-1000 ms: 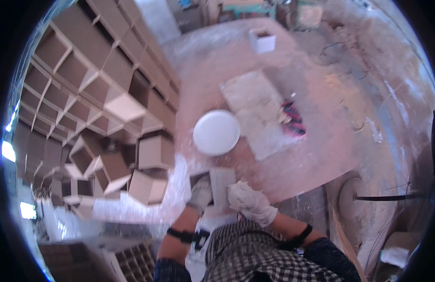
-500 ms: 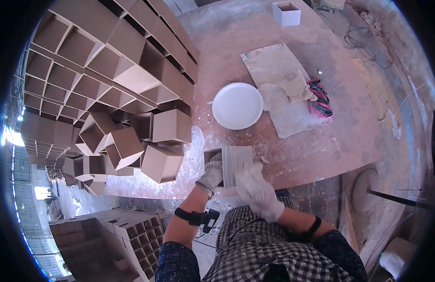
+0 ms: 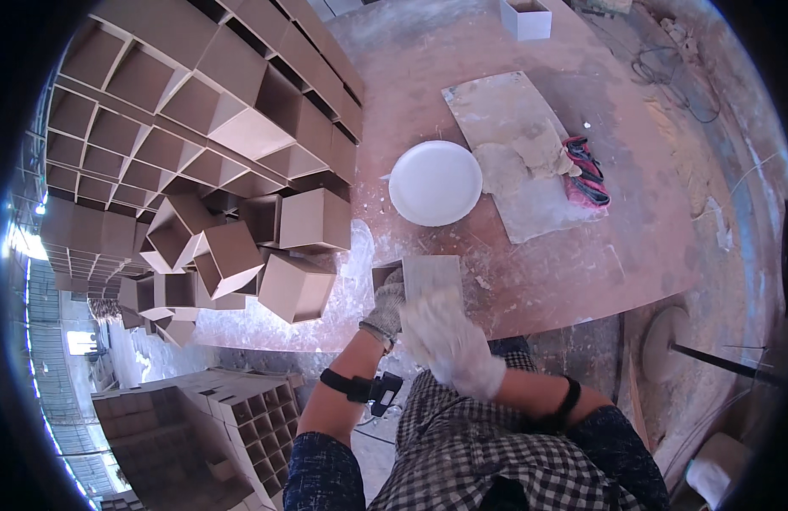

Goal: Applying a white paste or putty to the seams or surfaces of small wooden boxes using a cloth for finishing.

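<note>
Right hand (image 3: 449, 341) has slid leftward since half a second ago, from the right edge of the pale-sided box (image 3: 432, 274) to across the near part of its face.

Box sits at the near edge of the table (image 3: 581, 272), in front of the body, between the two hands; cannot tell whether it rests on the table or is held up. Left hand (image 3: 382, 317), in a grey knit glove, reaches into the box's open end; its fingers are partly hidden inside, so cannot tell whether they grip. White-gloved right fingers lie over the pale face, blurred; cannot tell if they are closed on anything.

Open end of the box points left. Pale face turns upward, its longer side running away from the body.

Counts: one box at the hands; one round white disc (image 3: 435, 183) beyond it; one board (image 3: 488, 98) right of the disc; one red-and-black bundle (image 3: 586, 175) on the board's right edge; one white box (image 3: 527, 21) at the far end. Left side: at least five loose brown boxes (image 3: 297, 288), tumbled beside a tall stack (image 3: 172, 51) with too many cells to count surely.
</note>
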Motion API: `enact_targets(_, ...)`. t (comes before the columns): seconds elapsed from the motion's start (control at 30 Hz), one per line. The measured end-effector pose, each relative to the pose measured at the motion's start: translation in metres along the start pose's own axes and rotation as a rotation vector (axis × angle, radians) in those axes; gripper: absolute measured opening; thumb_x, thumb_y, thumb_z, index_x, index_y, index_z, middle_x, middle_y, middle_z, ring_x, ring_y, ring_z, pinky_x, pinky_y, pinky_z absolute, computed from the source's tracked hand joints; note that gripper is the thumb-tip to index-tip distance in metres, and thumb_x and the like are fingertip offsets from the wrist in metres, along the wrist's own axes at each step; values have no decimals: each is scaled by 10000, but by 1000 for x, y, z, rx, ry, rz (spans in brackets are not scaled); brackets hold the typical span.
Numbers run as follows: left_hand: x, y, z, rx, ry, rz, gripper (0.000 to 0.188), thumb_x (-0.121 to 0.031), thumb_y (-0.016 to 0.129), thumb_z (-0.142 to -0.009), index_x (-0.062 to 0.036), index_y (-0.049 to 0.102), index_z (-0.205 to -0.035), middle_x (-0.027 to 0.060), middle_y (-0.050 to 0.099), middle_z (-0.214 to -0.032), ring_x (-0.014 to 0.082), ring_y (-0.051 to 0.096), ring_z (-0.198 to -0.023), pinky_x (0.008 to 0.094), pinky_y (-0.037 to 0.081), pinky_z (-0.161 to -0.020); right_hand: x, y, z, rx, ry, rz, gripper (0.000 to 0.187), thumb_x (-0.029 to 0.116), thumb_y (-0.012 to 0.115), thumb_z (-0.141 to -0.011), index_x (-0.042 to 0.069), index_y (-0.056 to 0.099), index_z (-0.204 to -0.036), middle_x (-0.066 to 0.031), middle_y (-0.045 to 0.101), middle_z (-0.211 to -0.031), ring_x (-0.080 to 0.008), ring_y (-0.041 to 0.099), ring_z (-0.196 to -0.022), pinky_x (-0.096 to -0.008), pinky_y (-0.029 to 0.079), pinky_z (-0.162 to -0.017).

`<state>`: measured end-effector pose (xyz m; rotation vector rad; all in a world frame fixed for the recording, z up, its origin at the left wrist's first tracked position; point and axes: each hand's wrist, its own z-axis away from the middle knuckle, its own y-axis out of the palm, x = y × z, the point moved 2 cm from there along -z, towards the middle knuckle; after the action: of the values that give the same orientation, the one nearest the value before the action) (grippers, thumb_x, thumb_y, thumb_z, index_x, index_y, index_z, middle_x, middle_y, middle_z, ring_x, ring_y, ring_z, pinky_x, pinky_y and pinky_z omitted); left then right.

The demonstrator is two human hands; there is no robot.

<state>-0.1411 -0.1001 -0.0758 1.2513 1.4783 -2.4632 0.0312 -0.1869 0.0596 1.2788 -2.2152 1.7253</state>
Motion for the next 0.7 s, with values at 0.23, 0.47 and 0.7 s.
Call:
enact_targets(0.23,-15,-6,-1,-158,-389,434,437,-332,526,-927,-128,546,-1313,101,524,-1363,285,506,-1247,385,439,-1013,-45,-26,33,-43,93,-72,535,66,584,-833,-2,450,-1346,-243,541,-1245,-414,527,-1173,-455,432,-1009)
enact_targets(0.47,-52,-16,-5,-127,-266,108,431,-270,525,-929,-100,536,-1325,118,509,-1381,265,487,-1274,353,399,-1054,-81,31,22,-315,175,-200,547,64,610,-831,4,451,-1351,-238,531,-1286,-408,496,-1197,-453,422,-1007)
enact_targets(0.7,-48,-36,-9,-168,-181,-33,431,-265,521,-933,-97,530,-1330,120,505,-1385,262,481,-1279,348,390,-1062,-24,19,90,-30,28,-552,556,251,509,-936,76,362,-1443,-180,480,-1338,-360,468,-1244,-422,374,-1058)
